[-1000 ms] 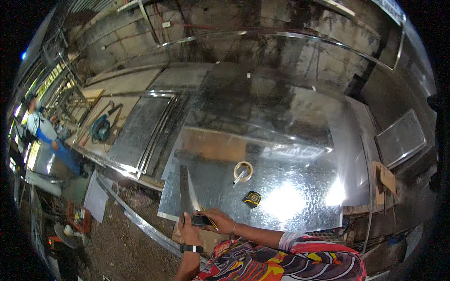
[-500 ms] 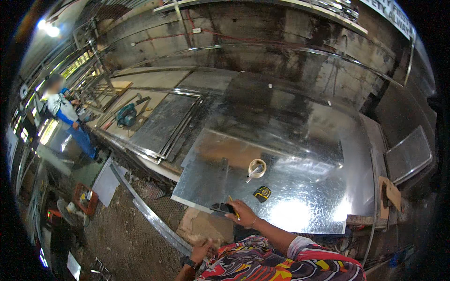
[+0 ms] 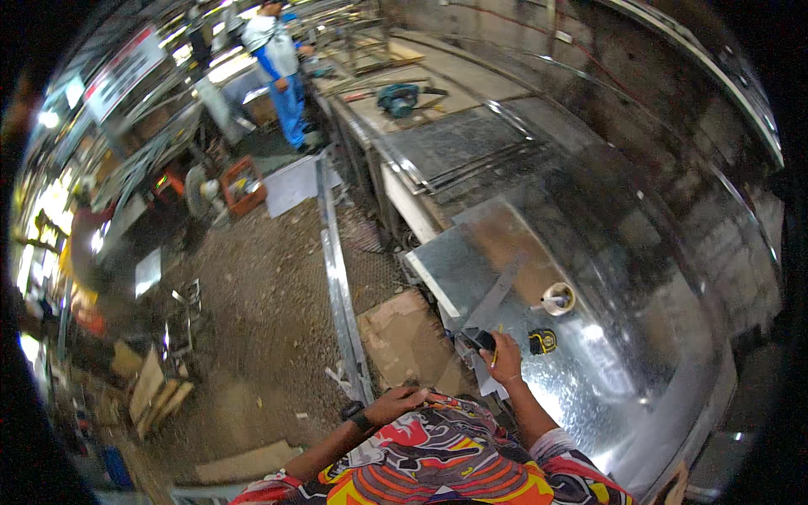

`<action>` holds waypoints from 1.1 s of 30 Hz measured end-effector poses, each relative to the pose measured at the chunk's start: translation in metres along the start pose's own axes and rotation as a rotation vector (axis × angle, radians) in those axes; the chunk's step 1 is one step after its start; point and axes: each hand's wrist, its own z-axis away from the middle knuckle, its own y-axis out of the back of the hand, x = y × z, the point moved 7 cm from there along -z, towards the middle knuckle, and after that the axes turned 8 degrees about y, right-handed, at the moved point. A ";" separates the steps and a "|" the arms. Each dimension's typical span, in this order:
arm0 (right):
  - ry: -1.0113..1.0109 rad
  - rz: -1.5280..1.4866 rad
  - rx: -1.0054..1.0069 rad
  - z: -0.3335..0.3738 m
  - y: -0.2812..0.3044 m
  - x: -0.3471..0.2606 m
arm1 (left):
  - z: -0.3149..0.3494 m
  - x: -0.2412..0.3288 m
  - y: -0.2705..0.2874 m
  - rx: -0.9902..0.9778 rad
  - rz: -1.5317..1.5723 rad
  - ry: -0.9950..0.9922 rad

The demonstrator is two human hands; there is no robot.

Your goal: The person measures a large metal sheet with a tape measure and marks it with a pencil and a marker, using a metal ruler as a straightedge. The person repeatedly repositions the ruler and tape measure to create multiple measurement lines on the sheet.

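Observation:
My right hand (image 3: 505, 358) is closed at the near edge of a shiny metal sheet (image 3: 581, 383). It holds a yellow pencil (image 3: 494, 357) and the black stock of a square (image 3: 481, 338). The square's long grey blade (image 3: 498, 290) appears to lie across the sheet. Just right of this hand sits a black and yellow tape measure (image 3: 543, 341). Beyond it is a roll of tape (image 3: 557, 298) with a pale stick-like thing in its middle. My left hand (image 3: 396, 406) rests at the front of my patterned shirt, fingers stretched out, with nothing visible in it.
A cardboard piece (image 3: 412, 337) and long metal strips (image 3: 338, 286) lie on the dirt floor. Farther along the bench are metal frames (image 3: 480, 160) and a teal power tool (image 3: 399, 99). Another person (image 3: 282, 71) stands beyond, near an orange crate (image 3: 242, 185).
The view has swung left, so the bench now sits farther right and more floor shows. My left hand's fingers have straightened against my shirt. My right hand keeps its hold at the sheet's edge.

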 end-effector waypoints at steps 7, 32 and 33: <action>-0.051 0.124 -0.116 0.027 -0.003 0.034 | -0.024 -0.021 -0.076 -0.166 0.255 -0.088; -0.045 0.214 -0.060 0.041 0.017 0.043 | -0.006 -0.004 -0.113 0.007 0.323 -0.012; 0.000 0.256 -0.021 0.042 0.017 0.039 | -0.024 -0.005 -0.111 -0.052 0.281 -0.147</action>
